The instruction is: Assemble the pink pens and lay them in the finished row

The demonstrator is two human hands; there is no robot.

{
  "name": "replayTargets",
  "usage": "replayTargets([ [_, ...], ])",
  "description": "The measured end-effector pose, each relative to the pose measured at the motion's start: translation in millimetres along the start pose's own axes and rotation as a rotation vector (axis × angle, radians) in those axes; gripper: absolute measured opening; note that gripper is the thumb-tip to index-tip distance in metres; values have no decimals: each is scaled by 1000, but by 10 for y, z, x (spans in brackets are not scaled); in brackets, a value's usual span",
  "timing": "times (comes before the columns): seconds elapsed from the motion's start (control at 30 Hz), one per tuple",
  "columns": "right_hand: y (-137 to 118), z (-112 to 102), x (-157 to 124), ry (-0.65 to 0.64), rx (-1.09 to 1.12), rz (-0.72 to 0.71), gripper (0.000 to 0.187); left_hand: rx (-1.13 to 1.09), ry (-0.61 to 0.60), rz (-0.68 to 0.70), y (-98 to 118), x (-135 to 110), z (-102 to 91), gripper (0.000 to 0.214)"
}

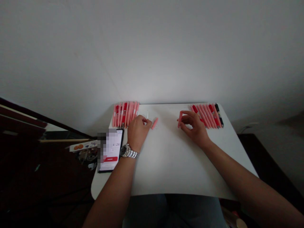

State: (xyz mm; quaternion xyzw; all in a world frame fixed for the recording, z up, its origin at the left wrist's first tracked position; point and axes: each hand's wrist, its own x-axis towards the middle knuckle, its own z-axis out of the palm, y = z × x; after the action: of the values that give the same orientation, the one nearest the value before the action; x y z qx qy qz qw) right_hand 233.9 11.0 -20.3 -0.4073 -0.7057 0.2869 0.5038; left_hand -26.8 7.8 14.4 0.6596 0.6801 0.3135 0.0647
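On a small white table (171, 164), my left hand (137, 129) is closed in a pinch around a thin white refill (147, 114) that stands upright. A short pink pen piece (154, 123) lies just right of that hand. My right hand (194, 126) is closed on a pink pen barrel (180, 119), held near upright in the fingertips. A row of pink and red pens (125, 113) lies at the far left. Another row of pink, red and one black pen (209, 114) lies at the far right, just behind my right hand.
A phone (111, 150) with a lit screen lies at the table's left edge, beside my left wrist with its metal watch (128, 151). A pale wall rises behind the table. Dark furniture and clutter (80, 148) fill the left side.
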Motion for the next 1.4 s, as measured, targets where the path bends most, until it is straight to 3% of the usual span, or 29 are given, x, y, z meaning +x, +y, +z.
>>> replayTargets([
  [0.23,-23,-6,1,-30,-59,-16,43,-416,82,9,58,43,9,11],
  [0.53,-61,11,16,-50,-86,-43,41,-926,-41,-91,135,-6,47,14],
  [1.03,-144,7,26,-105,-256,-104,17,-1288,-128,-87,112,-34,174,20],
  [1.4,-152,16,37,-176,-277,-132,18,-1312,-111,-71,157,-42,159,22],
])
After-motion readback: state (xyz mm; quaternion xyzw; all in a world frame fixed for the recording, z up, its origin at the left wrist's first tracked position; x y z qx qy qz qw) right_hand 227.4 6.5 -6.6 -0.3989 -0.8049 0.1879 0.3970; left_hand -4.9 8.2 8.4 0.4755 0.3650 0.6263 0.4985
